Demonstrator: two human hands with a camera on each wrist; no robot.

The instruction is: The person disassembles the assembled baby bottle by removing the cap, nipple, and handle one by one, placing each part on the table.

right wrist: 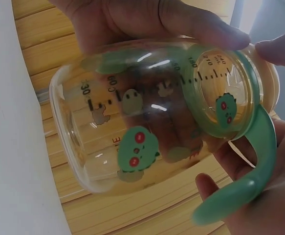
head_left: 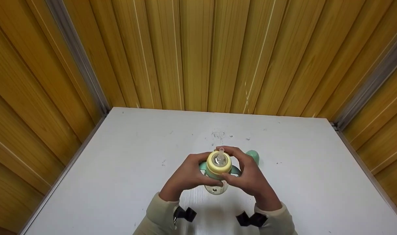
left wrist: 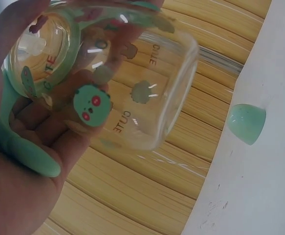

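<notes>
Between both hands is a clear baby bottle with a cream collar, a see-through teat on top and green side handles. My left hand grips it from the left, its thumb across the front below the collar. On the other side my right hand holds the cream collar, thumb in front and fingers behind. Printed green cartoon faces and a measuring scale show on the bottle wall in the right wrist view; no liquid shows inside. One green handle juts out by the right palm.
A green domed cap stands on the white table just beyond my right hand. Wood-look panel walls enclose the table at the back and sides. Dark scuff marks dot the tabletop behind the bottle.
</notes>
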